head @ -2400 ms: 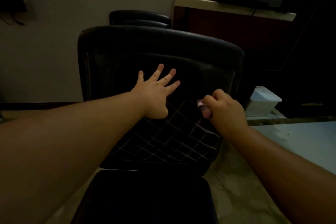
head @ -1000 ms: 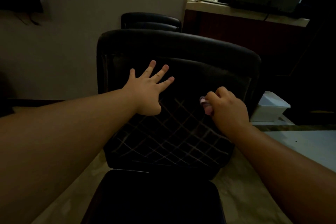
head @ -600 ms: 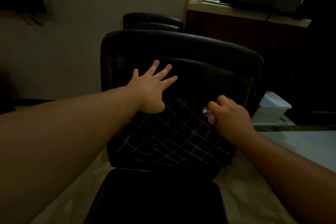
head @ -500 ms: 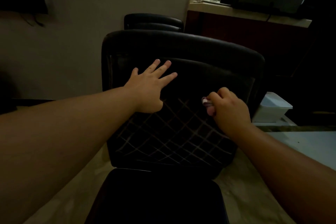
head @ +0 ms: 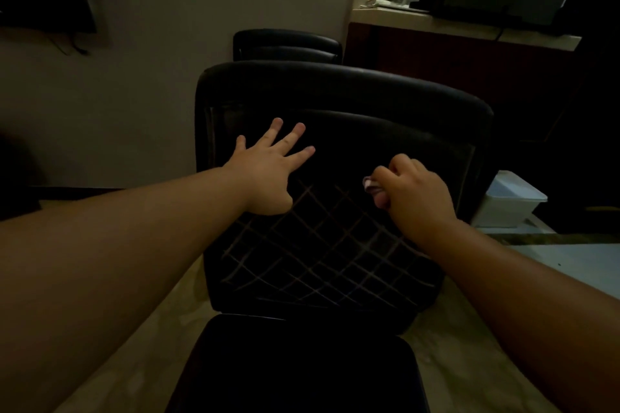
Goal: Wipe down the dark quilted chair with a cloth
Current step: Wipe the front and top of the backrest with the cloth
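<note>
Dark quilted chair [head: 335, 245] centre frame, backrest facing camera, bare floor [head: 469, 362] either side. Left hand [head: 268, 174] spread flat on the upper backrest. Right hand [head: 416, 198] fisted round the cloth [head: 370, 185], pressed on the quilting. No legible text.

cloth [head: 371, 187]: mostly hidden in right hand [head: 417, 199] | chair seat [head: 302, 369]: cut off at bottom edge

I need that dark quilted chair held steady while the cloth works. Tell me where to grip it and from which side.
Grip the rolled top edge of the dark quilted chair, reaching over from the front. It is thick, rounded and bare, so fingers could probably curl over it. The left hand only presses flat on the backrest; the right hand holds the small pale cloth.
</note>
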A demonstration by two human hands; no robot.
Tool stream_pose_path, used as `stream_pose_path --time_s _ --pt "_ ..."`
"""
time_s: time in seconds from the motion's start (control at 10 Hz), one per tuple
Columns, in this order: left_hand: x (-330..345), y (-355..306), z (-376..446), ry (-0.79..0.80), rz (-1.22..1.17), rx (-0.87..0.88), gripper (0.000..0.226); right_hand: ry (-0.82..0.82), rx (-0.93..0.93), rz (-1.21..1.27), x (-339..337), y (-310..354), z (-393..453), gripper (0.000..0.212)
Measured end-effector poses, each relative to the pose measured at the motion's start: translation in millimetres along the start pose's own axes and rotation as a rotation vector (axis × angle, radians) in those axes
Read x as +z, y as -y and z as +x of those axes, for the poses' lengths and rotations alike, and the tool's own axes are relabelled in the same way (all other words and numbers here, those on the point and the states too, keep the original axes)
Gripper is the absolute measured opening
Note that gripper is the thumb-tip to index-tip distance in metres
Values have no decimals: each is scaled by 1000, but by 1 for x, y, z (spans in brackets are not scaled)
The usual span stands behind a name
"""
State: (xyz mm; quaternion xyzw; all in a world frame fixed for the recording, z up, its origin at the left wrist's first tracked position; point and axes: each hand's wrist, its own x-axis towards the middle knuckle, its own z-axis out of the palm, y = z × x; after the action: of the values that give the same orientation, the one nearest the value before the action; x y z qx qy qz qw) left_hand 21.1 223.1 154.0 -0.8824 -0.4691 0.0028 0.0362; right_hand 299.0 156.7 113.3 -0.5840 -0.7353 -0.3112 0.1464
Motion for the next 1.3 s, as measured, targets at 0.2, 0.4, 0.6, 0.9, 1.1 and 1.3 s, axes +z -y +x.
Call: stream_pose_path --time_s 0.2,0.4,0.6,0.9,1.1,1.3 --pt "0 2 0 -8 -11 12 100 22 -93 30 10 -9 -32 10" --pt "3 -1 2 -7 17 3 99 111 -131 -35 10 -8 -34 13" --pt "1 2 0 -6 24 6 100 7 -95 30 10 11 1 17" --pt "2 -1 0 -4 14 11 98 66 -102 -15 15 0 -30 13" --pt "1 0 -1 -2 12 0 99 -8 -43 14 12 33 12 16" --pt "3 -1 -1 -18 30 17 99 7 -86 22 20 2 -29 15"
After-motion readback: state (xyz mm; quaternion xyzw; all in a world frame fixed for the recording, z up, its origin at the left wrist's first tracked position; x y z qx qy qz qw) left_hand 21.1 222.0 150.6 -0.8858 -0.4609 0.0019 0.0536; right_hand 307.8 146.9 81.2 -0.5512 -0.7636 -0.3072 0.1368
